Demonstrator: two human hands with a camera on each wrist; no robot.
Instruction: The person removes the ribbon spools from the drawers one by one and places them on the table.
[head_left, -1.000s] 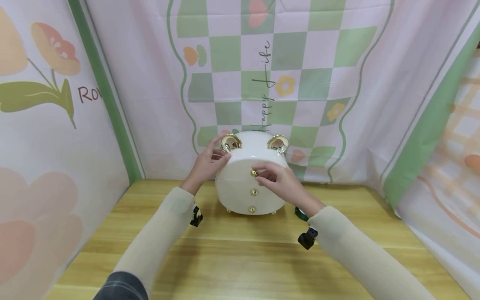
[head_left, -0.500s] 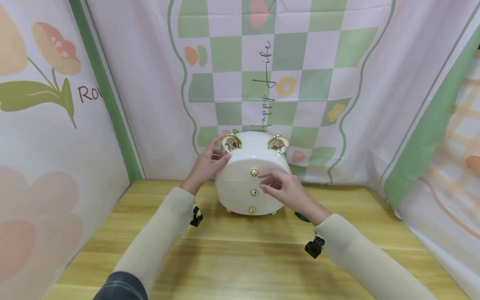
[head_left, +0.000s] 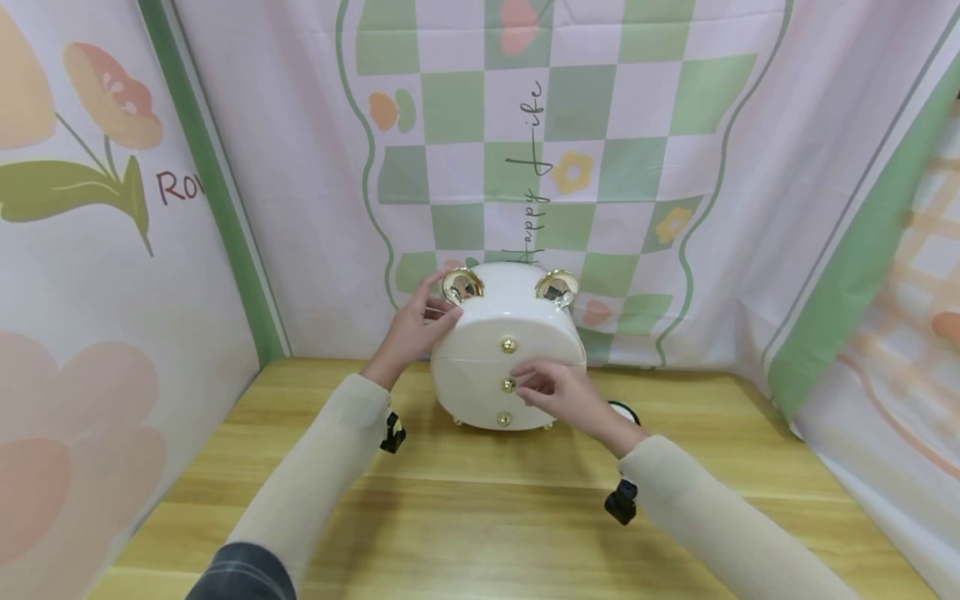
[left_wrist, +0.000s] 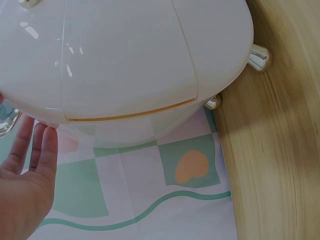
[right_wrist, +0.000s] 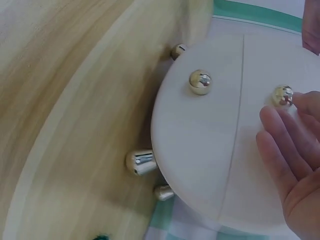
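Note:
A glossy white bear-shaped drawer box stands on the table, with gold rounded ears and a column of gold knobs down its front. My left hand rests its fingertips on the box's upper left side, right by the left ear; the fingers are straight in the left wrist view. My right hand pinches at the middle knob, with a fingertip against it and the other fingers loosely bent alongside. The top knob and bottom knob are free. The drawer fronts lie flush.
Short gold feet hold the box above the wooden table. A round white thing with a dark green rim lies right of the box, partly behind my right wrist. Patterned cloth hangs close behind the box.
My right hand has come off the top knob, drawn back a little to the right, then moved down to the middle knob. The left hand has stayed on the box's upper left side.

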